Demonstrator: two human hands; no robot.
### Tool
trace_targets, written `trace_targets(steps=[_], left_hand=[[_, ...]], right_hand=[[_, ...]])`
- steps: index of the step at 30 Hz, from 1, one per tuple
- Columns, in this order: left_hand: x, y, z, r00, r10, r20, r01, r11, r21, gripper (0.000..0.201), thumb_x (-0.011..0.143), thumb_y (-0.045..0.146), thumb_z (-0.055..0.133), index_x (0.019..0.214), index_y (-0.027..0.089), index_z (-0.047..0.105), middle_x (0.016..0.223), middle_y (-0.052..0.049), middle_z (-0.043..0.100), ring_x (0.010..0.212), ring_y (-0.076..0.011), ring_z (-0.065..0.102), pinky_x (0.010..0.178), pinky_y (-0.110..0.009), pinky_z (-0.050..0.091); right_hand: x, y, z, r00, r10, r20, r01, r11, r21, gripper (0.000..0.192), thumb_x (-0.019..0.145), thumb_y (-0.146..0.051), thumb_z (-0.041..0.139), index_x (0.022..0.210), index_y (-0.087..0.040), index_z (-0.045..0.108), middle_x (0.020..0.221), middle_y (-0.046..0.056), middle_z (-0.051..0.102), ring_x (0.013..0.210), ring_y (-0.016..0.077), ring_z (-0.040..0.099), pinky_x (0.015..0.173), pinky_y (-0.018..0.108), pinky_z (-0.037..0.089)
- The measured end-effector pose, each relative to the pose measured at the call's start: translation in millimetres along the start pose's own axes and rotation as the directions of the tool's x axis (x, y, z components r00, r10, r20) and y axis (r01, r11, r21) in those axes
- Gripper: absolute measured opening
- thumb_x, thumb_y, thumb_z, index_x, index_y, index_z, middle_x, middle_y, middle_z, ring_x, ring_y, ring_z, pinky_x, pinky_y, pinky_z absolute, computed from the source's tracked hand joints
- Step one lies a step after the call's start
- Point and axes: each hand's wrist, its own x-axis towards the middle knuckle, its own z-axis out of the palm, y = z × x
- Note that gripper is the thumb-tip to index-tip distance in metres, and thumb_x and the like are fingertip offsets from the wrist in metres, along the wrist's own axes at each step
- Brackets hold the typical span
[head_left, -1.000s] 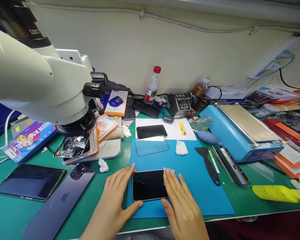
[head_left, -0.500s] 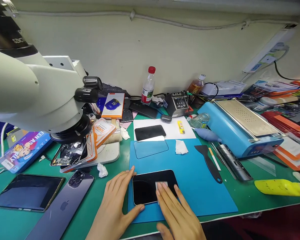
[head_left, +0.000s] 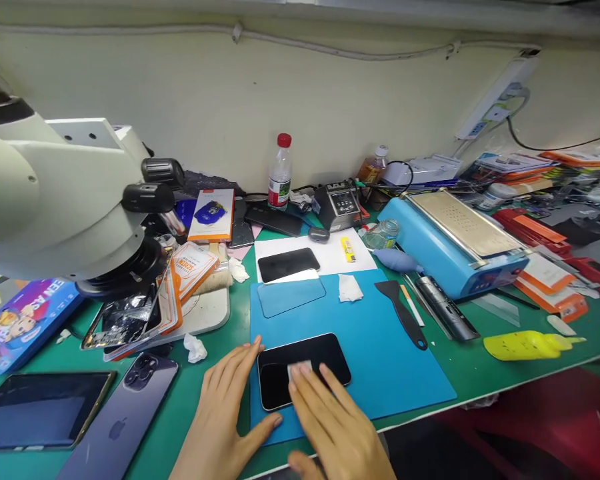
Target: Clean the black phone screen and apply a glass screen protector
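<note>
A black-screened smartphone lies face up on a blue mat. My left hand steadies its left end, with the fingertips at the upper corner and the thumb by the lower one. Under the flat fingertips of my right hand a small white wipe is pressed to the glass; the fingers cover most of it. Beyond the phone, a clear screen sheet with a dark outline and a crumpled white tissue rest on the mat.
At the left looms a microscope. Near it lie a purple phone and a dark phone. To the right are a black scraper, a blue heating machine and a yellow bottle. Another phone lies on white paper.
My right hand has slid the wipe leftward across the phone's screen, toward its middle. My left hand stays at the phone's left end. The camera view has turned slightly to the right.
</note>
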Motion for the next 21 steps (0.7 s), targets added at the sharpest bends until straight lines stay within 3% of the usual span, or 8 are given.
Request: trace_targets(steps=[2, 5, 7, 10, 14, 19, 21], left_hand=[[-1, -6, 1.9, 0.999, 0.045, -0.003, -0.045, 0.999, 0.022, 0.091, 0.100, 0.035, 0.072, 0.173, 0.040, 0.018, 0.164, -0.007, 0.058, 0.145, -0.0346, 0.060, 0.109, -0.053, 0.058], [0, -14, 4.8, 0.996, 0.090, -0.017, -0.089, 0.994, 0.059, 0.089, 0.102, 0.038, 0.069, 0.174, 0.036, 0.016, 0.163, -0.010, 0.060, 0.144, -0.0354, 0.062, 0.105, -0.055, 0.060], [1, -16, 5.0, 0.995, 0.098, -0.019, -0.097, 0.993, 0.060, 0.089, 0.103, 0.039, 0.068, 0.174, 0.035, 0.015, 0.163, -0.011, 0.059, 0.144, -0.0355, 0.062, 0.105, -0.055, 0.061], [2, -11, 2.7, 0.997, 0.079, -0.015, -0.078, 0.996, 0.031, 0.090, 0.101, 0.037, 0.070, 0.173, 0.037, 0.016, 0.162, -0.009, 0.060, 0.145, -0.0352, 0.060, 0.107, -0.055, 0.059], [2, 0, 0.3, 0.999, 0.038, -0.018, -0.037, 0.999, 0.005, 0.094, 0.099, 0.031, 0.071, 0.173, 0.038, 0.014, 0.161, -0.009, 0.059, 0.146, -0.0342, 0.057, 0.112, -0.056, 0.054], [1, 13, -1.5, 1.000, 0.011, -0.002, -0.011, 1.000, -0.017, 0.106, 0.088, 0.024, 0.076, 0.173, 0.036, 0.015, 0.164, -0.013, 0.053, 0.150, -0.0390, 0.050, 0.118, -0.061, 0.045], [2, 18, -4.1, 1.000, 0.011, 0.010, -0.010, 1.000, -0.029, 0.114, 0.082, 0.019, 0.078, 0.173, 0.038, 0.012, 0.165, -0.012, 0.052, 0.150, -0.0401, 0.049, 0.119, -0.062, 0.042]], right_hand=[[2, -1, 0, 0.999, -0.015, -0.036, 0.016, 1.000, 0.021, 0.060, 0.109, -0.051, 0.057, 0.146, -0.003, 0.064, 0.155, 0.015, 0.061, 0.153, 0.0285, 0.051, 0.130, 0.045, 0.042], [7, -1, 1, 0.996, 0.092, 0.012, -0.092, 0.995, 0.037, 0.055, 0.109, -0.037, 0.059, 0.151, -0.003, 0.058, 0.160, 0.015, 0.056, 0.152, 0.0269, 0.052, 0.128, 0.043, 0.045], [7, -2, 3, 0.997, 0.076, -0.003, -0.076, 0.997, 0.027, 0.056, 0.111, -0.044, 0.055, 0.149, -0.003, 0.061, 0.160, 0.015, 0.056, 0.152, 0.0274, 0.052, 0.128, 0.044, 0.045], [4, -5, 5, 0.996, -0.036, -0.082, 0.036, 0.999, -0.001, 0.063, 0.110, -0.058, 0.052, 0.142, -0.006, 0.068, 0.153, 0.013, 0.063, 0.151, 0.0280, 0.054, 0.130, 0.045, 0.042], [4, -10, 6, 1.000, 0.025, 0.008, -0.026, 0.997, 0.077, 0.059, 0.110, -0.047, 0.056, 0.150, -0.004, 0.060, 0.161, 0.013, 0.055, 0.153, 0.0274, 0.050, 0.129, 0.044, 0.043], [7, -16, 4, 0.999, -0.035, -0.022, 0.038, 0.991, 0.131, 0.062, 0.111, -0.054, 0.053, 0.146, -0.005, 0.064, 0.157, 0.013, 0.059, 0.154, 0.0277, 0.049, 0.133, 0.047, 0.035], [14, -16, 3, 1.000, 0.012, 0.027, -0.016, 0.983, 0.181, 0.059, 0.111, -0.046, 0.054, 0.151, -0.003, 0.059, 0.161, 0.014, 0.055, 0.155, 0.0275, 0.047, 0.133, 0.047, 0.037]])
